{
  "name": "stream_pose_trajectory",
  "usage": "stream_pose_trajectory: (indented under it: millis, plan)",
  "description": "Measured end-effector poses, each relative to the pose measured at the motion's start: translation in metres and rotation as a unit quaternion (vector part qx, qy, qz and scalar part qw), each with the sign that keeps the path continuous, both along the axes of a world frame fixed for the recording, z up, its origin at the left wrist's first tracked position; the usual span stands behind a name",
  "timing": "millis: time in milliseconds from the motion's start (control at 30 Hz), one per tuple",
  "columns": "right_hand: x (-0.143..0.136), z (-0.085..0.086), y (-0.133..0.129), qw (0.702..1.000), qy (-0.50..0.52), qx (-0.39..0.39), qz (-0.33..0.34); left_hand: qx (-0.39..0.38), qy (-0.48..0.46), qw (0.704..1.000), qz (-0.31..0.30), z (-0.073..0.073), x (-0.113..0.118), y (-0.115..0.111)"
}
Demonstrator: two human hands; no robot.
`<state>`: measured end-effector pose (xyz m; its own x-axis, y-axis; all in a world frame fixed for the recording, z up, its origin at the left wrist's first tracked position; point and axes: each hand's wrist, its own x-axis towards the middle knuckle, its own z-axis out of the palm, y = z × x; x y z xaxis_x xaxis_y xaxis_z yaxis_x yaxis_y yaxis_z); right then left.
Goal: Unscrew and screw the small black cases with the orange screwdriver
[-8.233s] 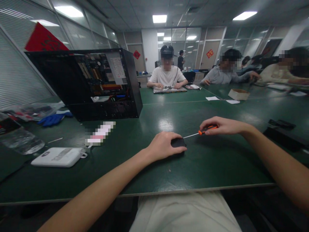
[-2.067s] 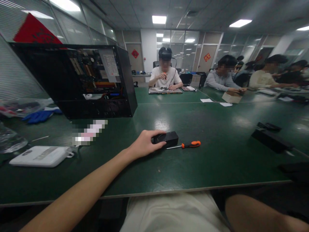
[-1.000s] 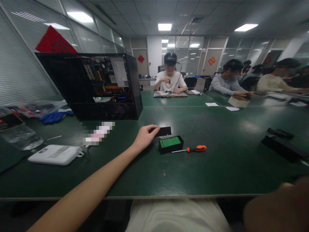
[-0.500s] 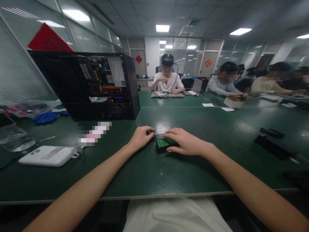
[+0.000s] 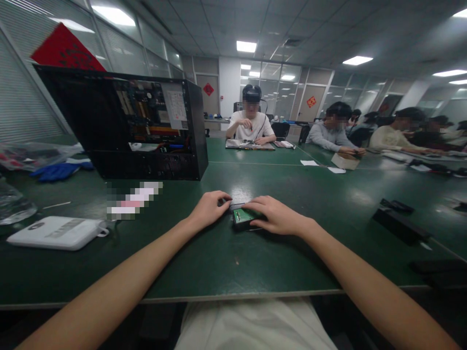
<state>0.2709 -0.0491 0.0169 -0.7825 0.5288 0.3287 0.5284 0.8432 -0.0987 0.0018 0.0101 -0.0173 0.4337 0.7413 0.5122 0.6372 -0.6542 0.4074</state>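
A green circuit board in a small black case lies on the green table in front of me. My right hand grips its right part, with the fingers over the far edge and the thumb at the near side, hiding that end. Just left of it, my left hand rests on the table with thumb and index finger curled together. A thin dark strip runs along the far side of the case and reaches the left fingertips. What exactly the left fingers pinch is too small to make out.
An opened black computer tower stands at the back left. A white power bank-like device, a blue glove and a clear container are on the left. Black blocks lie on the right. Across the table a person works.
The dark piece at my left fingertips shows less than before. Both hands stay about the case, and the board tilts slightly differently. The whole view has shifted a little.
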Motion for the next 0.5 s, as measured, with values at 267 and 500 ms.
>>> stream_pose_trajectory:
  millis: [267,500]
  plan:
    - [0.068,0.039,0.023,0.962,0.104,0.145,-0.206,0.0,0.039,0.999,-0.007,-0.001,-0.003,0.002]
    - [0.206,0.049,0.059,0.819,0.037,0.169,-0.547,0.033,0.087,0.996,0.0,-0.001,-0.012,0.015]
